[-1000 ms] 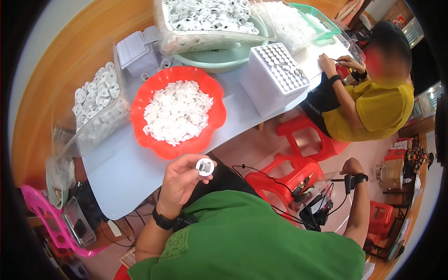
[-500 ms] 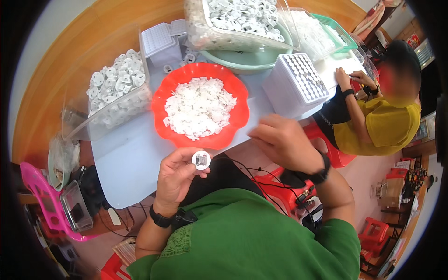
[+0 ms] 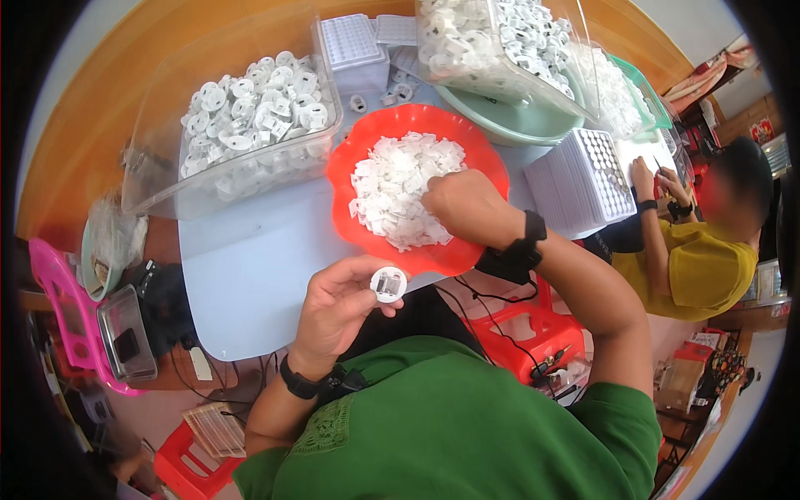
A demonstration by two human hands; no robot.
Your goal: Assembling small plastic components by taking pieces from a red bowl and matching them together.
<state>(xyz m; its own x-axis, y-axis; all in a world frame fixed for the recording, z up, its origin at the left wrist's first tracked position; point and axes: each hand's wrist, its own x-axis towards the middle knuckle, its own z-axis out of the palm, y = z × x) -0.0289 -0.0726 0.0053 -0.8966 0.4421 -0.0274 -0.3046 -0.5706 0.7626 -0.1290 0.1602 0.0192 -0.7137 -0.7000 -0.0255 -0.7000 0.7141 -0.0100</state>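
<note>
A round white plastic piece (image 3: 388,285) with a grey rectangular inset sits between the thumb and fingers of my left hand (image 3: 337,310), its inset face turned up. This hand is closed on it just off the near rim of a red scalloped bowl (image 3: 346,218). Inside the bowl lies a heap of small flat white pieces (image 3: 392,185). My right hand (image 3: 468,208) reaches over the bowl's right side, fingers curled down into the heap. Its fingertips are hidden, so I cannot make out what they pinch.
A clear bin (image 3: 242,162) of round white parts stands left; another clear bin (image 3: 500,50) rests on a green basin (image 3: 508,125). White hole-patterned trays (image 3: 575,179) are stacked right. A co-worker in a yellow shirt (image 3: 708,271) handles something small. Red stools (image 3: 533,333) stand below.
My right hand has moved from beside the bowl down into the heap of white pieces. My left hand still holds the round piece. The whole view has shifted, with things appearing farther right.
</note>
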